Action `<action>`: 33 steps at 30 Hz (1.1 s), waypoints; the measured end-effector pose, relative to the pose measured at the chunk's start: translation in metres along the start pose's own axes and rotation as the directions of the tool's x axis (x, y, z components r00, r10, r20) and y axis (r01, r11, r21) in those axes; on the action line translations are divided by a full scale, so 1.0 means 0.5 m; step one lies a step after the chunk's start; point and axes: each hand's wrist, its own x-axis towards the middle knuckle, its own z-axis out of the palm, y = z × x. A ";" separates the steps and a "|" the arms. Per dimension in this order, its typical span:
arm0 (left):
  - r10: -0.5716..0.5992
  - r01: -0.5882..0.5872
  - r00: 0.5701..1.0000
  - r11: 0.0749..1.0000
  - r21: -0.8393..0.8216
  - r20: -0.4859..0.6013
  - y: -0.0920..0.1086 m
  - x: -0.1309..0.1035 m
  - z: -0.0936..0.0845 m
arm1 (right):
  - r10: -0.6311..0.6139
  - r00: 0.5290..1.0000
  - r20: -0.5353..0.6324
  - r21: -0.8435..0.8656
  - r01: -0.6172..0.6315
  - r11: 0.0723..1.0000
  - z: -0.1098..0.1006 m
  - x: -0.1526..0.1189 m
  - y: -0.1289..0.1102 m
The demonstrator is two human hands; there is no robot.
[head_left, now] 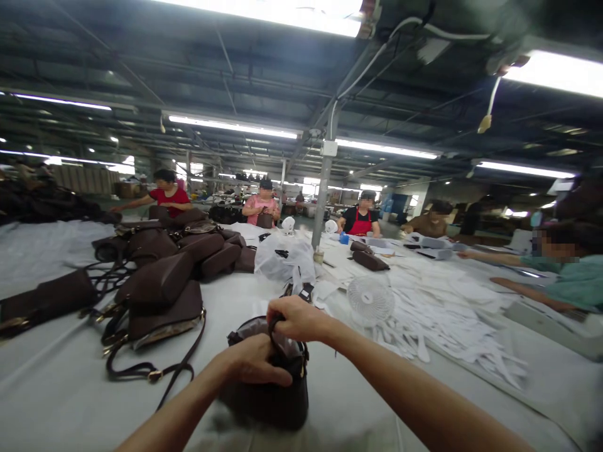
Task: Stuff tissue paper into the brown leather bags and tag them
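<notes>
A dark brown handbag [268, 402] stands upright on the white-covered table in front of me, its mouth open and a grey lining showing inside. My left hand [257, 361] reaches over the near rim, with the fingers down inside the bag and hidden, and the thumb outside on the rim. My right hand [296, 319] is closed on a dark strip at the bag's upper edge; whether that is a strap or the rim I cannot tell. Gold-coloured hardware shows on the bag's right side.
Left of me lies a pile of brown handbags [164, 276] with loose straps. Ahead are a crumpled white plastic bag [285, 257], a small white fan [370, 299] and a metal post [323, 194]. White strips [443, 320] spread to the right. Several people work around the table.
</notes>
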 end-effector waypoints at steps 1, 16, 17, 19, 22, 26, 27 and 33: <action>-0.007 0.004 0.998 0.999 -0.053 -0.067 -0.003 -0.004 0.000 | 0.022 1.000 -0.014 -0.006 -0.022 1.000 0.006 0.013 -0.006; -0.267 0.459 0.810 0.842 0.282 -0.522 -0.031 -0.025 0.022 | -0.042 0.996 -0.074 0.193 0.055 0.980 0.138 -0.061 0.058; -0.279 0.462 0.810 0.845 0.269 -0.516 -0.034 -0.024 0.021 | -0.054 0.996 -0.075 0.182 0.067 0.981 0.145 -0.057 0.057; -0.296 0.463 0.817 0.849 0.256 -0.496 -0.038 -0.024 0.016 | -0.084 0.995 -0.046 0.133 0.090 0.987 0.153 -0.045 0.057; -0.314 0.494 0.810 0.821 0.286 -0.496 -0.042 -0.027 0.003 | -0.055 0.997 0.050 0.049 0.053 0.997 0.150 -0.033 0.065; -0.330 0.529 0.807 0.774 0.349 -0.490 -0.046 -0.026 -0.017 | -0.109 0.993 0.050 0.250 0.093 0.964 0.136 -0.042 0.087; -0.323 0.522 0.813 0.774 0.359 -0.485 -0.047 -0.025 -0.021 | -0.125 0.992 0.001 0.300 0.119 0.947 0.133 -0.047 0.090; -0.281 0.558 0.760 0.744 0.368 -0.586 -0.046 -0.029 -0.034 | 0.137 0.960 -0.243 0.294 -0.062 0.954 0.112 -0.071 0.097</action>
